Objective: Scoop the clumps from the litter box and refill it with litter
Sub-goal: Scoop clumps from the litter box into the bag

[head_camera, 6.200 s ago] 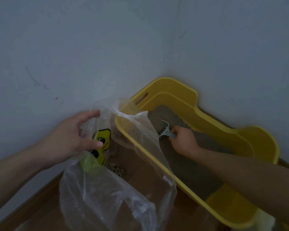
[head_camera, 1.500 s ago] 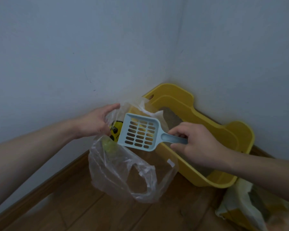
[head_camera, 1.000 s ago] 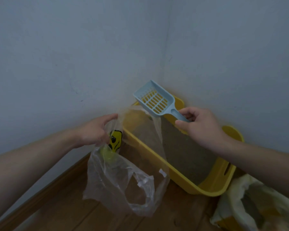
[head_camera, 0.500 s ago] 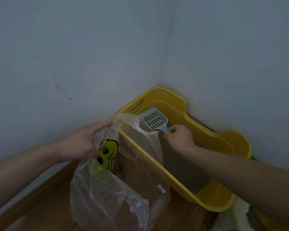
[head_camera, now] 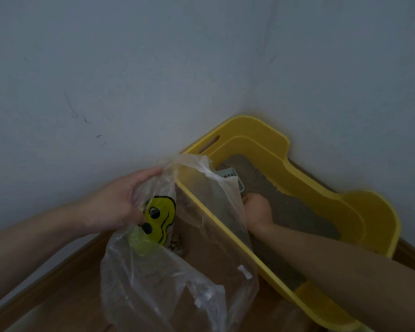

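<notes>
A yellow litter box (head_camera: pixel 359 207) sits in the room corner with grey-brown litter (head_camera: pixel 295 209) inside. My right hand (head_camera: pixel 258 209) is down in the box, shut on the handle of a pale blue slotted scoop (head_camera: pixel 229 174), whose head lies low on the litter at the far end, partly hidden behind the bag. My left hand (head_camera: pixel 113 204) holds up the rim of a clear plastic bag (head_camera: pixel 168 279) with a yellow smiley print, beside the box's near wall. Small pale clumps (head_camera: pixel 175 245) lie in the bag.
Grey walls meet right behind the box. A wooden floor (head_camera: pixel 58 298) and skirting board run under the bag and box.
The scoop has gone from above the bag, swung up over the box, then down into the litter. My left hand has kept hold of the bag throughout.
</notes>
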{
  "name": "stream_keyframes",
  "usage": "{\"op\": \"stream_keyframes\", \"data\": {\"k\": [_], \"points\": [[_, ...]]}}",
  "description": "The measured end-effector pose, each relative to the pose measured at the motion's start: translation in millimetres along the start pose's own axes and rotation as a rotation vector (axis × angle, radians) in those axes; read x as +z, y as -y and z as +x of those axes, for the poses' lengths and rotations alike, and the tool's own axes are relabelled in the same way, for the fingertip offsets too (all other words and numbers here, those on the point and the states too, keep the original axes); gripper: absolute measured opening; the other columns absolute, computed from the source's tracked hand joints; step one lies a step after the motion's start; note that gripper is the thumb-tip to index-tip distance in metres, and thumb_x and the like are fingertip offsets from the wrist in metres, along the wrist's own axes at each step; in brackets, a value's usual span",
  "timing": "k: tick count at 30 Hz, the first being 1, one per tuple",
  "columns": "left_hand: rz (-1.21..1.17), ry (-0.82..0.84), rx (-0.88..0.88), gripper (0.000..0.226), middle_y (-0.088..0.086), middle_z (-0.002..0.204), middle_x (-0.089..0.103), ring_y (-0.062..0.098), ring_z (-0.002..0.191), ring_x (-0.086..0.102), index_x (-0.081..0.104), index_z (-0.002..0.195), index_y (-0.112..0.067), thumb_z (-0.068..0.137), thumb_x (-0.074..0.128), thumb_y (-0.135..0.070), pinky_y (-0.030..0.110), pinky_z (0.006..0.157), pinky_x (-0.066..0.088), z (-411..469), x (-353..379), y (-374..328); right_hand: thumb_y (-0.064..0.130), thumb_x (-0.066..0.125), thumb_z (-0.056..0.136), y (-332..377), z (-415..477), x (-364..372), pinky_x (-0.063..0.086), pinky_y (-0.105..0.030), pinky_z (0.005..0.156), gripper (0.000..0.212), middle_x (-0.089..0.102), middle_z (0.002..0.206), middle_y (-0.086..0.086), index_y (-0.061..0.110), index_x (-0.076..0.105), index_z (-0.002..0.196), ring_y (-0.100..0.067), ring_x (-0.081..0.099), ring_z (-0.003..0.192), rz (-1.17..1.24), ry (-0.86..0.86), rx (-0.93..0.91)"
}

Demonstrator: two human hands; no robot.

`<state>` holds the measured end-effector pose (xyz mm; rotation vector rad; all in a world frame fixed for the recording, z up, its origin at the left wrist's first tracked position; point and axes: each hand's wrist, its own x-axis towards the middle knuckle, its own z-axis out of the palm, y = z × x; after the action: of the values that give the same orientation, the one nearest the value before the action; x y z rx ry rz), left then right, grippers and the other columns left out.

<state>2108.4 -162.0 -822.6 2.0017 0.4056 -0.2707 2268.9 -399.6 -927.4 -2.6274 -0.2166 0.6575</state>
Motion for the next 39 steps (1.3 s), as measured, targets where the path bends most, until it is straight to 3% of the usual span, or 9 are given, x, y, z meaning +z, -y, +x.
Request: {"op": "stream_keyframes", "data": {"k": [4,10,14,20,25,27,32,35,39], "points": [[0.020,-0.005,0.011,0.107,-0.016,0.145,0.038,-0.021,0.102,0.052,0.038,0.144,-0.034,0.046,0.070,-0.006,0.008,0.088,0.043,0.5,2.3,-3.8,0.017,0.058,0.094,-3.2,-1.1,3.0,0.031,-0.019,0.049,0.021,0.051,0.068,0.006,0.015,0.055,0.073,-0.004,0.045,0.060,0.040,0.018,-0.037],[0.032,-0.009,0.032,0.109,-0.016,0.144,0.037,-0.028,0.108,0.042,0.037,0.146,-0.027,0.045,0.071,-0.006,-0.007,0.082,0.033,3.3,5.2,-5.9,0.016,0.060,0.092,-4.5,-6.1,0.6,0.034,-0.021,0.050,0.025,0.057,0.067,0.002,0.015,0.056,0.067,-0.007,0.052,0.060,0.116,0.041,-0.075],[0.046,-0.025,0.037,0.110,-0.015,0.147,0.036,-0.017,0.123,0.032,0.038,0.145,-0.029,0.042,0.073,-0.006,-0.006,0.085,0.032,0.5,3.0,-5.1,0.024,0.067,0.088,-6.0,-15.4,-16.2,0.040,-0.018,0.054,0.011,0.066,0.082,0.002,0.013,0.068,0.085,-0.003,0.059,0.072,0.262,-0.013,-0.133],[0.073,-0.015,0.028,0.110,-0.016,0.140,0.041,-0.015,0.111,0.050,0.038,0.142,-0.032,0.042,0.074,-0.005,-0.001,0.075,0.042,-11.4,-0.2,-10.5,0.038,0.071,0.088,-1.4,-52.2,-60.9,0.053,-0.018,0.071,0.021,0.066,0.090,0.011,0.026,0.067,0.104,-0.002,0.063,0.085,0.392,-0.114,-0.309],[0.178,-0.021,0.027,0.110,-0.011,0.146,0.038,0.007,0.128,0.044,0.035,0.144,-0.038,0.045,0.072,-0.008,0.020,0.095,0.047,-21.3,-2.3,-13.0,0.041,0.070,0.088,9.8,-98.3,-93.5,0.052,-0.016,0.066,0.022,0.068,0.089,0.011,0.028,0.069,0.105,0.000,0.063,0.082,0.446,-0.157,-0.453],[0.236,-0.012,0.040,0.110,-0.012,0.146,0.036,0.006,0.130,0.040,0.033,0.147,-0.035,0.046,0.070,-0.010,0.014,0.096,0.041,-24.7,0.0,-15.4,0.044,0.070,0.086,17.1,-117.2,-101.5,0.052,-0.018,0.067,0.027,0.067,0.089,0.009,0.028,0.068,0.107,-0.001,0.062,0.082,0.470,-0.137,-0.539],[0.305,0.003,0.074,0.112,-0.010,0.145,0.039,0.008,0.132,0.042,0.031,0.149,-0.033,0.046,0.071,-0.014,0.015,0.102,0.038,-30.8,3.3,-21.6,0.054,0.075,0.074,43.3,-146.0,-101.9,0.049,-0.018,0.070,0.049,0.056,0.096,0.017,0.029,0.063,0.114,-0.003,0.056,0.083,0.252,-0.166,-0.740],[0.289,0.005,0.082,0.113,-0.012,0.144,0.035,0.006,0.132,0.038,0.029,0.151,-0.028,0.047,0.071,-0.016,0.013,0.099,0.035,-33.5,2.9,-26.8,0.045,0.079,0.076,54.4,-142.1,-92.6,0.041,-0.014,0.067,0.041,0.054,0.091,0.017,0.027,0.065,0.110,-0.002,0.053,0.078,0.148,-0.225,-0.729],[0.256,-0.004,0.092,0.113,-0.009,0.150,0.032,0.006,0.133,0.035,0.028,0.153,-0.026,0.051,0.074,-0.017,0.014,0.099,0.033,-37.0,0.4,-26.0,0.035,0.078,0.081,58.6,-132.8,-86.5,0.050,-0.026,0.072,0.029,0.061,0.090,0.013,0.022,0.066,0.104,-0.002,0.055,0.079,0.195,-0.235,-0.671]]}}
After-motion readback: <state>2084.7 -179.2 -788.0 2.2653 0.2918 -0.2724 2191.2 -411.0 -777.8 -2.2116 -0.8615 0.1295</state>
